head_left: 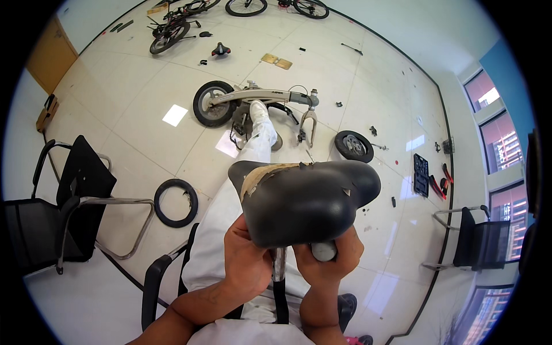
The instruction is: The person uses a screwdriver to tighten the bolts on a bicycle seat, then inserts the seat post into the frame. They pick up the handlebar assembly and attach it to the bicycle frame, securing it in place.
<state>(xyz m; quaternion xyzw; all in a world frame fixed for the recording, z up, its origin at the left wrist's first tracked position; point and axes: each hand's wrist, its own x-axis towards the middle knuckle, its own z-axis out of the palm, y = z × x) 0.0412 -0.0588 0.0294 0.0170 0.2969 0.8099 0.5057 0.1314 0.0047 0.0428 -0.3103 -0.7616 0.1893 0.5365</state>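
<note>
A black bicycle saddle (pixel 299 204) with a worn, torn cover is held up in front of me, above my lap. Its metal seat post (pixel 279 265) points down between my hands. My left hand (pixel 247 259) is closed against the saddle's left underside, fingers partly hidden behind it. Under the right side, my right hand (pixel 330 261) is wrapped round a grey round-ended handle (pixel 324 250); the rest of that object is hidden by hand and saddle. Beyond lies a grey folding-bike frame (pixel 264 95), its rear wheel (pixel 214 103) attached, my white shoe (pixel 259 112) against it.
A loose wheel (pixel 353 146) lies right of the frame, a bare tyre (pixel 176 203) to the left. Black chairs (pixel 86 178) stand at both sides. An open tool case (pixel 421 175) is near the right wall. More bicycles (pixel 169 37) and another saddle (pixel 221 50) lie farther off.
</note>
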